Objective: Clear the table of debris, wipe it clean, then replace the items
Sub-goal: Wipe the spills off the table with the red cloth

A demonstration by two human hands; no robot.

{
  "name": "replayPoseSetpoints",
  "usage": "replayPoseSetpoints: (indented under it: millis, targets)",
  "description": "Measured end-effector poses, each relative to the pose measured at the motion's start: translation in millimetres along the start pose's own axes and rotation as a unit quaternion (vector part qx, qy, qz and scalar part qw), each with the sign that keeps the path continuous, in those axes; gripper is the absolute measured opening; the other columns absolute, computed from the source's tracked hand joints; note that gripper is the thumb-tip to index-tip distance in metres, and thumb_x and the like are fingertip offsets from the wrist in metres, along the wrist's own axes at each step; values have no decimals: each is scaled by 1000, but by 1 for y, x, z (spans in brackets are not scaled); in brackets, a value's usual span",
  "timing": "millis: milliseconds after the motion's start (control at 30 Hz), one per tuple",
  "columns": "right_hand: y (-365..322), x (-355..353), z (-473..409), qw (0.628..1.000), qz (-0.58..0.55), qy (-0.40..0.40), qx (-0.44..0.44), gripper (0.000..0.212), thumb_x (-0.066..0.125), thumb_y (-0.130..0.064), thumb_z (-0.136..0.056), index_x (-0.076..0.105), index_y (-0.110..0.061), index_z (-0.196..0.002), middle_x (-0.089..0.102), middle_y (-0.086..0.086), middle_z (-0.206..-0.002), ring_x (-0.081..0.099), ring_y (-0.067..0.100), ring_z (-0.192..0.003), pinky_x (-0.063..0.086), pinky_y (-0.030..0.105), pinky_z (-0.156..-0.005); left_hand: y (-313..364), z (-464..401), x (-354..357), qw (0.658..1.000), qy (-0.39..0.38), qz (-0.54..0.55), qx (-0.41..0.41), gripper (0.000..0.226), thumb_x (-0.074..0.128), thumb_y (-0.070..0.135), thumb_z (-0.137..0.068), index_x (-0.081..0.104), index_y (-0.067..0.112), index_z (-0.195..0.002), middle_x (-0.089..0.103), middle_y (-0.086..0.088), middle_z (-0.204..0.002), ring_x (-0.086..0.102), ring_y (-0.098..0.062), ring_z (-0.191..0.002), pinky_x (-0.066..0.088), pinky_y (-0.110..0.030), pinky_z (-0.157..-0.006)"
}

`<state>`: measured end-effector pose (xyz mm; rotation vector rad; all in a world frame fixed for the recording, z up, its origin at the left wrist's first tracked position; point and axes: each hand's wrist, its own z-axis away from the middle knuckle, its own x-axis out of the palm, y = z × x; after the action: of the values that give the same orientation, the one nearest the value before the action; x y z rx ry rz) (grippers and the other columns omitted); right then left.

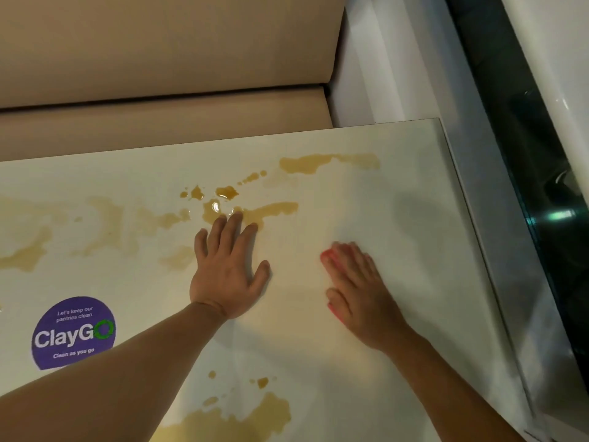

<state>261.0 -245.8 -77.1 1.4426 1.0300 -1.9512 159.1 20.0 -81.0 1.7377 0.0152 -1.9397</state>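
**Two flat hands on a stained table**

Both my hands lie palm down on the white sheet [366, 218] that covers the right part of the table [79, 180]. My left hand [228, 269] is spread wide, fingers apart, gripping nothing, its fingertips touching the edge of a brown puddle [220, 207] that soaks up through the sheet. My right hand [360, 291] is flat too, fingers together, pressing down on something red [328, 258]; only slivers of it show at my fingertips and beside my thumb, so I cannot tell what it is. The two hands are near each other but apart.

Brown spill marks [322, 162] run across the far side of the table, more spread away to the left [28, 250], and another patch [255, 413] sits close to me between my forearms. Left of my left arm, a round purple sticker [73, 333] reads "ClayGo, Clean as you go". Beyond the far edge is a beige bench [159, 59]. Along the right edge runs a white ledge [510, 282] with dark glass [541, 154] beside it.
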Motion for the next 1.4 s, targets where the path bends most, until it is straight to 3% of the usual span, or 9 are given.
replayPoseSetpoints:
  millis: [100, 300, 467, 667, 800, 967, 1067, 1233, 1400]
  targets:
    - [41, -11, 6, 997, 0, 8, 81, 59, 38, -35, -102, 38, -12, -156, 28, 14, -165, 25, 40, -152, 26, 55, -120, 0, 0, 0, 1000, 0, 3, -1, 71, 47, 57, -89, 37, 23, -151, 19, -5, -166, 11, -31, -154, 11, -59, -121]
    - [66, -41, -91, 970, -32, 42, 239, 71, 16, -45, -98, 26, -9, -159, 12, 17, -169, 8, 42, -154, 14, 53, -124, 1, 0, 0, 1000, 4, 1, 2, 72, 44, 57, -88, 38, 22, -150, 21, -6, -165, 13, -32, -153, 11, -58, -120]
    - [-1, -15, -125, 993, -15, 38, 112, 62, 31, -37, -102, 31, -9, -157, 19, 14, -168, 15, 43, -153, 20, 54, -122, 0, 1, 0, 1000, 4, -7, 1, 72, 46, 57, -88, 38, 22, -150, 22, -6, -165, 12, -32, -153, 11, -58, -121]
    - [-32, 4, -28, 1000, -13, -15, -19, 59, 37, -36, -107, 25, -16, -161, 13, 5, -171, 7, 32, -157, 8, 46, -127, 1, 0, 0, 1000, 7, -5, 3, 72, 47, 56, -88, 38, 21, -150, 22, -7, -165, 13, -32, -153, 12, -58, -120]
    - [29, -7, 7, 998, -8, 2, 57, 60, 42, -32, -99, 39, -13, -156, 29, 13, -165, 26, 41, -151, 28, 57, -119, 1, 0, 1, 1000, 7, 1, 2, 72, 47, 56, -88, 38, 22, -150, 21, -6, -165, 11, -30, -153, 10, -57, -121]
    - [102, -44, -49, 976, -23, 37, 211, 62, 23, -40, -105, 19, -16, -162, 6, 11, -171, 2, 37, -156, 6, 50, -126, 1, 0, 1, 1000, 5, -3, 1, 72, 47, 57, -87, 37, 22, -150, 20, -7, -165, 9, -31, -154, 10, -57, -121]
    - [103, -48, -112, 962, -31, 80, 261, 56, 32, -30, -107, 25, -10, -158, 9, 16, -169, 6, 42, -154, 13, 54, -125, 0, 0, 2, 1000, 9, -4, 2, 73, 48, 57, -87, 37, 21, -150, 21, -7, -165, 10, -32, -154, 10, -57, -121]
    - [44, -28, -148, 982, -20, 76, 170, 63, 30, -34, -101, 30, -6, -157, 18, 19, -167, 14, 45, -153, 17, 53, -124, 1, 0, 1, 1000, 11, -4, 3, 72, 50, 55, -87, 39, 22, -149, 22, -7, -164, 13, -32, -152, 10, -56, -121]
    - [-5, 1, -54, 997, -14, 56, 47, 60, 42, -29, -104, 30, -6, -158, 21, 17, -167, 14, 40, -155, 20, 54, -124, 1, 0, 1, 1000, 20, 1, 7, 72, 52, 54, -86, 41, 21, -148, 25, -7, -163, 16, -33, -152, 11, -57, -121]
